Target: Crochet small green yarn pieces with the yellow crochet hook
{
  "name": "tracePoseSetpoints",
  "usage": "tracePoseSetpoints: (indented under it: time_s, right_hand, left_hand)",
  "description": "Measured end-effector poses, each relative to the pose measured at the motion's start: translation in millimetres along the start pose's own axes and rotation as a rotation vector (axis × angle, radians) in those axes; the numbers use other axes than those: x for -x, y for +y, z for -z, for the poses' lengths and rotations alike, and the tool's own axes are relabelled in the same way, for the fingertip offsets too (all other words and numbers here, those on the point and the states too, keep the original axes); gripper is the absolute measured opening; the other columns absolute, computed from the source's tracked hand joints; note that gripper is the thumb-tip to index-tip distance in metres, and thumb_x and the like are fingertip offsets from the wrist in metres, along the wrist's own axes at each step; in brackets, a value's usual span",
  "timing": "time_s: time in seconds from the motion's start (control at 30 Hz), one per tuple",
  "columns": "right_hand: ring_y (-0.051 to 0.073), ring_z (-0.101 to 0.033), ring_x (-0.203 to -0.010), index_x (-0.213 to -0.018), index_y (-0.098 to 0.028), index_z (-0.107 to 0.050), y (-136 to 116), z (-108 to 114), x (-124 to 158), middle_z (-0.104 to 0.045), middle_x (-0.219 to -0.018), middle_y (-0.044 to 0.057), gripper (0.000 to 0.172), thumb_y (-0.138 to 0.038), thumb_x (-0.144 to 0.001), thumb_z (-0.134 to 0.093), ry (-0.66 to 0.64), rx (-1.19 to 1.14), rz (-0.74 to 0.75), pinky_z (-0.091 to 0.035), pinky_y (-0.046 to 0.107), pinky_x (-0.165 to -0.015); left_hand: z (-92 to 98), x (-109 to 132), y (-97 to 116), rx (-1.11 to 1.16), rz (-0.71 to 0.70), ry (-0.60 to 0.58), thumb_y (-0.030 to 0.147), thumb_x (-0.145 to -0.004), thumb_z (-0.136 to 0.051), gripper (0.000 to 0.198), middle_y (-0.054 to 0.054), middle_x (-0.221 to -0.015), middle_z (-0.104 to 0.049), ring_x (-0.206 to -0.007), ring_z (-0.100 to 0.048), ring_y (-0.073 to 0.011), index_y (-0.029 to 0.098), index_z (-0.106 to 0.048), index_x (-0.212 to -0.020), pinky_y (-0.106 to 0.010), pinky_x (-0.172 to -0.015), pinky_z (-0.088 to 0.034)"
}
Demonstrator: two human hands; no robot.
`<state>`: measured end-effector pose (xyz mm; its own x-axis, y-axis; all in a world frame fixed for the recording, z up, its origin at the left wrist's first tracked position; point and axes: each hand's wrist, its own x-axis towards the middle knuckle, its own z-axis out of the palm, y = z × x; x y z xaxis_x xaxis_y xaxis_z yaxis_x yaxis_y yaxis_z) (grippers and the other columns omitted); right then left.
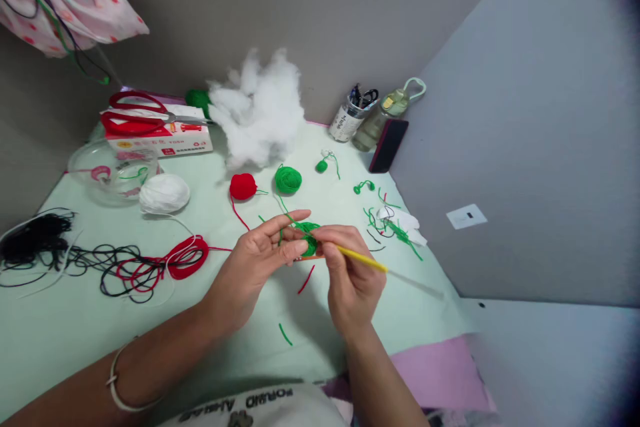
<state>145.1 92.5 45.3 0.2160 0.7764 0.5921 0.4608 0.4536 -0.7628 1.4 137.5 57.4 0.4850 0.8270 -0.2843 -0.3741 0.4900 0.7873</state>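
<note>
My left hand [263, 247] is closed on a small green crochet piece [311, 240], pinched between thumb and fingers. A strand of green yarn runs over its fingers from a green yarn ball [288, 179] lying beyond. My right hand [353, 273] grips a crochet hook with a yellow handle [365, 258]. The hook's tip meets the green piece and is hidden by fingers and yarn. Something orange shows just under the piece, too small to make out. A red yarn ball [243, 187] lies left of the green one.
White stuffing [263, 113] is heaped at the back. Red-handled scissors [143, 113] rest on a box [165, 143]. Nearby are a white yarn ball [165, 193], tangled black cord [37, 238], a pen cup [345, 121], a bottle [370, 130], a phone [389, 147] and green scraps [400, 232].
</note>
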Motion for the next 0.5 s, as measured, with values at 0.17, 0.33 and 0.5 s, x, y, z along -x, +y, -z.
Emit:
tracePoseSetpoints:
  time_s: [0.17,0.33,0.5]
  right_hand:
    - [0.018,-0.072,-0.095,-0.117,-0.029,-0.077,2.6,5.3,4.4,-0.076,-0.104,0.006,0.034,-0.006,-0.097,-0.060,0.018,0.140,0.132,-0.061,0.032,-0.077]
    - [0.013,-0.068,-0.074,-0.097,-0.026,-0.079,1.6,7.8,-3.0,-0.072,-0.089,0.002,0.021,-0.023,-0.103,-0.059,0.095,-0.341,-0.260,-0.058,0.027,-0.065]
    - [0.013,-0.072,-0.080,-0.096,-0.026,-0.081,2.7,4.8,-4.3,-0.077,-0.092,0.002,0.016,-0.029,-0.100,-0.066,0.044,-0.408,-0.369,-0.060,0.025,-0.070]
  left_hand:
    - [5.3,-5.2,0.2,0.214,0.162,-0.063,0.022,-0.085,-0.081,0.032,0.000,-0.085,-0.070,-0.067,-0.053,-0.0087,0.017,-0.079,-0.117,-0.025,-0.078,-0.048]
    - [7.6,-5.3,4.1,0.172,0.103,-0.102,0.022,-0.086,-0.081,0.033,-0.001,-0.091,-0.075,-0.088,-0.068,-0.0146,0.022,-0.079,-0.119,-0.027,-0.088,-0.049]
    - [5.4,-2.9,1.7,0.051,0.053,-0.117,0.026,-0.086,-0.082,0.035,0.000,-0.101,-0.078,-0.098,-0.071,-0.0176,0.027,-0.078,-0.121,-0.031,-0.097,-0.046]
